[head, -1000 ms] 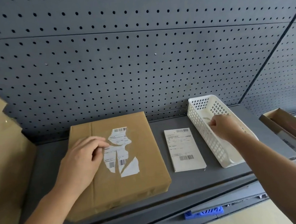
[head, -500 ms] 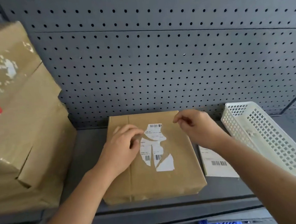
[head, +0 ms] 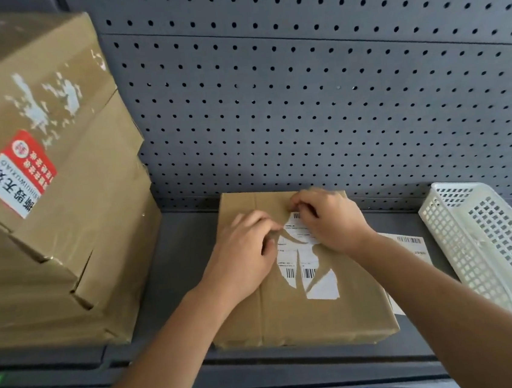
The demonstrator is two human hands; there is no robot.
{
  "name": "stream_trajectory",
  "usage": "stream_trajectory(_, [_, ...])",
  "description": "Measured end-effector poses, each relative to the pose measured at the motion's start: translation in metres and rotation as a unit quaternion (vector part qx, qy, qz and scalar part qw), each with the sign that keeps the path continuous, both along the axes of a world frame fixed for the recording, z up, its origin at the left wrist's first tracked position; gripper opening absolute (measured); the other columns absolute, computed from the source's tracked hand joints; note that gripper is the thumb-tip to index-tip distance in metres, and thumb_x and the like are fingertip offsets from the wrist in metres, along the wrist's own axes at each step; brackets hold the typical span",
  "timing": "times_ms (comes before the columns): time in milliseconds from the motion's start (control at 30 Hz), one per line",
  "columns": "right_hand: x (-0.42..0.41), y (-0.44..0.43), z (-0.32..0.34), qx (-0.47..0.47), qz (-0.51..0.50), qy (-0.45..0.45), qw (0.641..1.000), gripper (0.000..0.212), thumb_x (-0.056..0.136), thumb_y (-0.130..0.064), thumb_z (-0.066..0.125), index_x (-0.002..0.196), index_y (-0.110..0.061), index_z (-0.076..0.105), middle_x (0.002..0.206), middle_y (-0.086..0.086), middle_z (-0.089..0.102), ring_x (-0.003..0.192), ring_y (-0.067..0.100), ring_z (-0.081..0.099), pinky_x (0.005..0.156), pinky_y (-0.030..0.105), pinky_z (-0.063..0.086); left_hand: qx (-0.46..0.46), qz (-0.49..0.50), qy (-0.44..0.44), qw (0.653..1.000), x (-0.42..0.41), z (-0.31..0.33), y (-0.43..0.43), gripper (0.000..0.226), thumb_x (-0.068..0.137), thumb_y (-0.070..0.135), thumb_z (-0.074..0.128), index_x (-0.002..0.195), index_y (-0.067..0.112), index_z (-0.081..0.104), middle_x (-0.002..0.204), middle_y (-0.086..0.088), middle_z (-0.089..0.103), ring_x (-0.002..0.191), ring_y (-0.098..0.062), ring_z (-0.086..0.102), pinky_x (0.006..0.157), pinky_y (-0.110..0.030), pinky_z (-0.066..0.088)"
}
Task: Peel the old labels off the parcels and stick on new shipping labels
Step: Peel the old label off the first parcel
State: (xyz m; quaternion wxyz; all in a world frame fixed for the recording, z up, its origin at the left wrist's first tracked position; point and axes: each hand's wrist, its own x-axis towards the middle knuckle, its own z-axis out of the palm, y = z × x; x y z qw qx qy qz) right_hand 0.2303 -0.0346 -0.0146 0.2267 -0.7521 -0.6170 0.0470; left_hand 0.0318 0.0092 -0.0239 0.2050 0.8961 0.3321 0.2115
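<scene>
The flat brown cardboard parcel [head: 302, 312] lies on the grey metal shelf [head: 177, 265], its old label [head: 306, 264] torn and ragged. My left hand [head: 245, 258] presses curled fingers at the label's left edge; whether it is pinching, I can't tell. My right hand [head: 330, 220] pinches its far edge.

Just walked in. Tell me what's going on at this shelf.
A person is peeling the torn white old label off a flat brown cardboard parcel on the grey shelf. The right grip pinches the label's top edge; the left grip rests on the parcel beside it. Much of the label is still stuck. A fresh white shipping label lies to the right, not yet applied.
</scene>
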Motion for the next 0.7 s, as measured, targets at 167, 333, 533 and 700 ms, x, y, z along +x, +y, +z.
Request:
stream_trajectory(167, [-0.0024, -0.0016, -0.0026, 0.011, 0.0, -0.007, 1.0, 0.024, 0.096, -0.015, 0.05, 0.101, -0.027, 0.071, 0.101, -0.018, 0.067, 0.083, 0.003, 0.054, 0.063, 0.026, 0.037, 0.002, 0.003, 0.001, 1.0, 0.0004, -0.0011, 0.0006, 0.028, 0.098, 0.02, 0.052, 0.122, 0.026, 0.065, 0.122, 0.021, 0.052, 0.116, -0.003, 0.041, 0.088, -0.018, 0.03])
stream_trajectory(333, [-0.0018, -0.0009, -0.0043, 0.005, -0.025, 0.006, 1.0, 0.019, 0.092, -0.015, 0.047, 0.088, -0.025, 0.063, 0.09, -0.013, 0.067, 0.082, 0.014, 0.059, 0.065, 0.031, 0.045, 0.004, 0.001, 0.0, 1.0, 0.0006, -0.0015, 0.0005, 0.028, 0.097, 0.019, 0.053, 0.121, 0.025, 0.065, 0.121, 0.021, 0.052, 0.116, -0.004, 0.042, 0.089, -0.02, 0.032])
stream_trajectory(533, [-0.0028, -0.0018, -0.0053, 0.027, -0.018, 0.014, 0.999, 0.022, 0.093, -0.014, 0.049, 0.092, -0.027, 0.067, 0.093, -0.018, 0.067, 0.081, 0.003, 0.053, 0.06, 0.025, 0.038, 0.003, 0.001, -0.005, 1.0, 0.001, -0.001, 0.0002, 0.027, 0.097, 0.019, 0.053, 0.12, 0.024, 0.066, 0.122, 0.02, 0.054, 0.117, -0.004, 0.041, 0.092, -0.023, 0.037])
stream_trajectory(700, [-0.0028, -0.0038, -0.0043, 0.011, -0.033, 0.018, 0.999, 0.02, 0.091, -0.016, 0.048, 0.084, -0.026, 0.063, 0.081, -0.015, 0.064, 0.074, 0.008, 0.054, 0.064, 0.029, 0.046, 0.003, 0.004, -0.003, 1.0, 0.0006, -0.0016, -0.0001, 0.027, 0.097, 0.021, 0.052, 0.121, 0.025, 0.066, 0.123, 0.021, 0.053, 0.117, -0.003, 0.04, 0.09, -0.02, 0.032])
